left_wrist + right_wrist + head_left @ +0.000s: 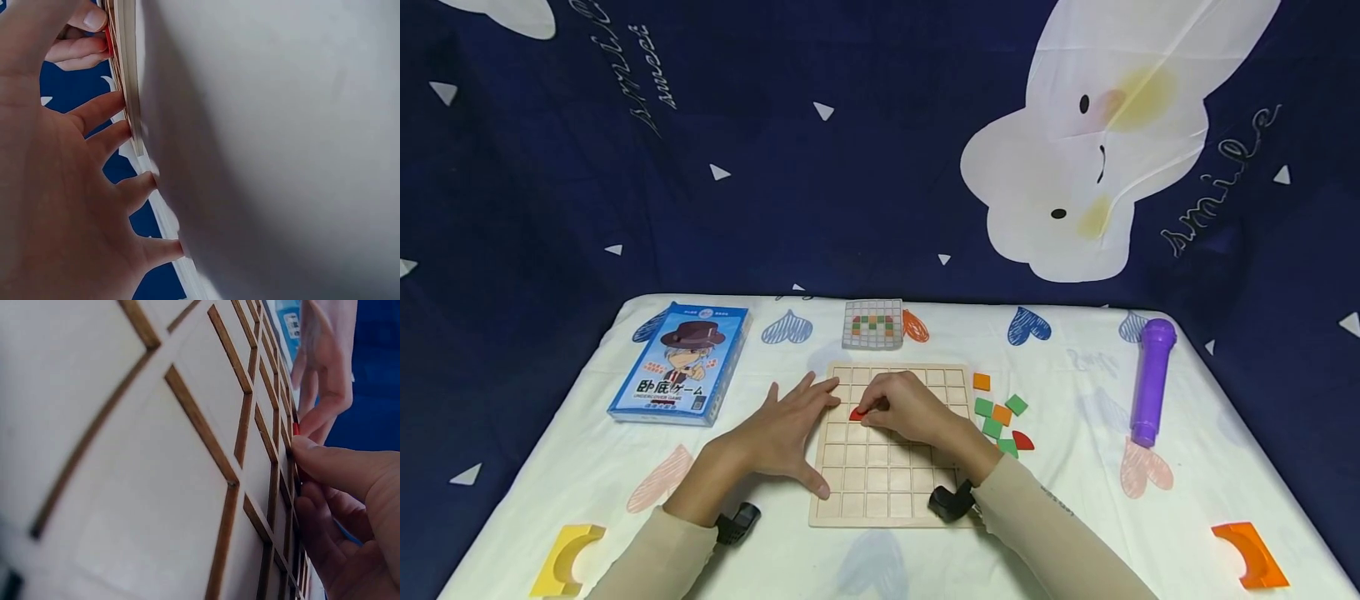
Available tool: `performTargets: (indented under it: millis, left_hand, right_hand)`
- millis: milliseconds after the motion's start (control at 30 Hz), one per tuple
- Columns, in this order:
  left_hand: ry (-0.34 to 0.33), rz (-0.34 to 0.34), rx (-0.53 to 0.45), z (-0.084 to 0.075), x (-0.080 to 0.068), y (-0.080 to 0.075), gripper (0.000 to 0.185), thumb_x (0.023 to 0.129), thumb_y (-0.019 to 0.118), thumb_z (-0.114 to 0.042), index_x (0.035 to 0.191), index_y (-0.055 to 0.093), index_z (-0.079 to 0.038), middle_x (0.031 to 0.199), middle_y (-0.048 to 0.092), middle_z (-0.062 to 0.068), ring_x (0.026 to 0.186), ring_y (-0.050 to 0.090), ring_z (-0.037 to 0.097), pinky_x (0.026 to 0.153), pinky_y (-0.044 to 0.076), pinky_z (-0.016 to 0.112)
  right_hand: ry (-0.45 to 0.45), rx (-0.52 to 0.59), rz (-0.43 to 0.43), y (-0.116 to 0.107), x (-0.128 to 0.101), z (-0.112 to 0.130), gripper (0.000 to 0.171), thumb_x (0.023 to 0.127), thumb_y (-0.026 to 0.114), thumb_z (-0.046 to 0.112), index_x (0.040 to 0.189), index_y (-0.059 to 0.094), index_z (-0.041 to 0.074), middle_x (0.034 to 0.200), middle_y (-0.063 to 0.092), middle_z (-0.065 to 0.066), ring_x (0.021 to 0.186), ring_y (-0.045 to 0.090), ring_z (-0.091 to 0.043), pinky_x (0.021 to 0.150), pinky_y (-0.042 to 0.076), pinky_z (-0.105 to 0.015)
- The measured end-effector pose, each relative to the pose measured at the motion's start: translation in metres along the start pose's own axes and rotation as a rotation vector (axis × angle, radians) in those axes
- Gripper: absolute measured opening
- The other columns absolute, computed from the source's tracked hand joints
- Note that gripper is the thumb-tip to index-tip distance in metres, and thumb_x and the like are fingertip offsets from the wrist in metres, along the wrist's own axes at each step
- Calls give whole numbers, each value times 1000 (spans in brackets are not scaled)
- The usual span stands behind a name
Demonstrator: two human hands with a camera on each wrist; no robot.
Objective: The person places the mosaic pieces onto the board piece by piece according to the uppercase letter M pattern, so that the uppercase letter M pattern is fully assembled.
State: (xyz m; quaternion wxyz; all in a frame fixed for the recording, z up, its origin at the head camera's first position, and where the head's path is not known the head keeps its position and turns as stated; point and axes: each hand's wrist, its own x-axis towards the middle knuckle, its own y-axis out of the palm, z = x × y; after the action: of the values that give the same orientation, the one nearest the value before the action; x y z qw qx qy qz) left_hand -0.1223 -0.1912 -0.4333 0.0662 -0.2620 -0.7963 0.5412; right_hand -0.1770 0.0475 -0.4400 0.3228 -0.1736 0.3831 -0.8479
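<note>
A wooden grid board (pixel 880 483) lies on the white cloth in front of me. My right hand (pixel 904 407) is over its upper middle and pinches a red quarter-round piece (pixel 857 413) down on a cell; the red piece (pixel 295 429) shows as a sliver by my right fingertips (pixel 312 456). My left hand (pixel 790 425) lies flat with fingers spread, touching the board's left edge (pixel 128 94). In the left wrist view my left fingers (pixel 106 140) fan toward the board and the red piece (pixel 108 40) shows at top.
Loose green, orange and red tiles (pixel 1000 414) lie right of the board. A pattern card (pixel 872 323) is behind it, a blue game box (pixel 681 362) at left, a purple microphone (pixel 1148 379) at right. A yellow arch block (pixel 567 560) and an orange arch block (pixel 1251 554) sit near the corners.
</note>
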Motion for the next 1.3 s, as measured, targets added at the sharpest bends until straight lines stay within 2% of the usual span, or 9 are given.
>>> performTargets:
  millis: [600,867,1033,1300]
  left_hand:
    - [5,-2,23,2,0,-3,125,45,86,-81,145,47,-15,169,29,6,160,14,43,114,14,87]
    - [-3,15,-1,3,-2,0,129,50,84,-81,152,43,-14,173,21,4,161,10,41,118,9,84]
    - [-22,31,-10,1,-2,-1,130,50,86,-79,153,42,-13,174,19,4,161,10,41,117,8,84]
    - [-31,40,-26,-4,-4,-2,128,52,88,-74,153,41,-11,174,19,6,161,12,41,117,8,85]
  right_hand:
    - [-31,14,12,-1,2,-2,8,89,79,17,96,82,15,100,77,5,97,70,-10,88,57,-25]
    - [-54,39,13,-6,-2,-6,11,90,79,17,100,81,16,105,75,7,101,68,-7,91,57,-24]
    - [-37,82,-2,-15,-11,-12,14,91,78,19,104,80,17,109,73,10,104,67,-7,94,57,-27]
    - [1,86,-12,-44,-39,-24,17,92,76,17,109,78,16,114,72,9,101,67,-10,88,61,-29]
